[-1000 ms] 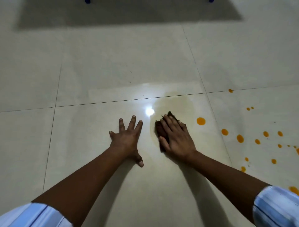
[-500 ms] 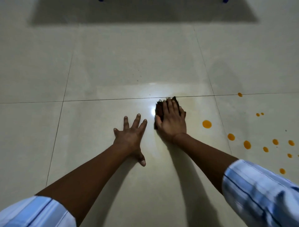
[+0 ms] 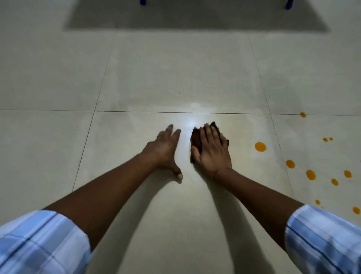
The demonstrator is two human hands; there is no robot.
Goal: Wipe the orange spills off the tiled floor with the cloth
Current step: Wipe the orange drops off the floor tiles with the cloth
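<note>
Our right hand (image 3: 212,151) presses dark cloth (image 3: 196,139) flat on tiled floor (image 3: 175,78), fingers straight. Our left hand (image 3: 166,149) flat, fingers released. Orange spills (image 3: 260,146) to right, apart from cloth.

Dark brown cloth (image 3: 196,139), bright orange spills (image 3: 260,146), pale cream glossy tiled floor (image 3: 175,74) with thin dark grout lines, light blue and white checked sleeves (image 3: 322,236), blue furniture feet (image 3: 142,2)

L hand (image 3: 165,150) flat, R hand (image 3: 213,154) palm-down
</note>
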